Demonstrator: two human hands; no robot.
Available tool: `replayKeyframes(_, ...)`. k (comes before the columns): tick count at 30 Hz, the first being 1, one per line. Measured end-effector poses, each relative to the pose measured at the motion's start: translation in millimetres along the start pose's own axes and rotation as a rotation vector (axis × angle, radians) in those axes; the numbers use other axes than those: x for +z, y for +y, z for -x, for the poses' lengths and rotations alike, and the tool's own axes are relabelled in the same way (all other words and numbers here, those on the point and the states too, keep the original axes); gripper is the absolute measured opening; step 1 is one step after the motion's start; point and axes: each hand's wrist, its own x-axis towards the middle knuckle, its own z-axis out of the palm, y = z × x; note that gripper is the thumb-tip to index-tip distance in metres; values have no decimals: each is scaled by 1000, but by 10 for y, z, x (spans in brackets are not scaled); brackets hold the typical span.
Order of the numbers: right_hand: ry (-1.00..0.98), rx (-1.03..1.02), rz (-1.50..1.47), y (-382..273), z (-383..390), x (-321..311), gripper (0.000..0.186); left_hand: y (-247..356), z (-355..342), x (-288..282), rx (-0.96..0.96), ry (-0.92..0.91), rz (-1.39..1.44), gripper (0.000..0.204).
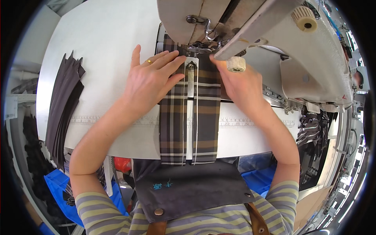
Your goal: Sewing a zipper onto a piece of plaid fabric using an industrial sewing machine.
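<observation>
Two long bands of brown, black and white plaid fabric (206,117) run side by side from the sewing machine's presser foot (199,49) to the table's near edge. Between them lies a narrow metal guide (190,84) with a pale strip below it. My left hand (150,80), wearing a ring, rests open on the left band, fingertips close to the foot. On the other side, my right hand (243,84) reaches to the right band near the foot. One stretched digit shows there; a machine knob covers its other fingers in part.
The sewing machine head (313,55) overhangs the right side. A stack of dark fabric pieces (64,105) lies on the table's left. A printed ruler strip (113,120) crosses the white table. Blue bins (62,192) stand below, and scissors-like tools (309,129) sit at the right.
</observation>
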Motion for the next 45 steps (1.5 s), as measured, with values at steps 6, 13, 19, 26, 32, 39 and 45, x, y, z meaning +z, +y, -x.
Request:
replayKeyframes(6,-16,-111,33,285,-166,285,11,66,-3,-25,179,-57,-143,30)
replayKeyframes(13,-86,432,-467,294,17,-41,9,126,59,-6,94,8,-90,41)
replayKeyframes(19,45,304,-373,324,-33,43,9,125,71,34,99,-12,-72,40)
replayKeyframes(26,19,346,-173,505,-11,14,14,176,-37,42,104,-54,-71,39)
replayKeyframes(32,142,67,57,213,310,-308,11,37,58,58,83,-132,-167,42)
replayKeyframes(39,30,680,431,703,2046,-1650,17,32,59,109,163,-52,-163,36)
replayKeyframes(45,-318,965,480,1041,2861,-2348,23,-12,47,91,122,-99,-112,34)
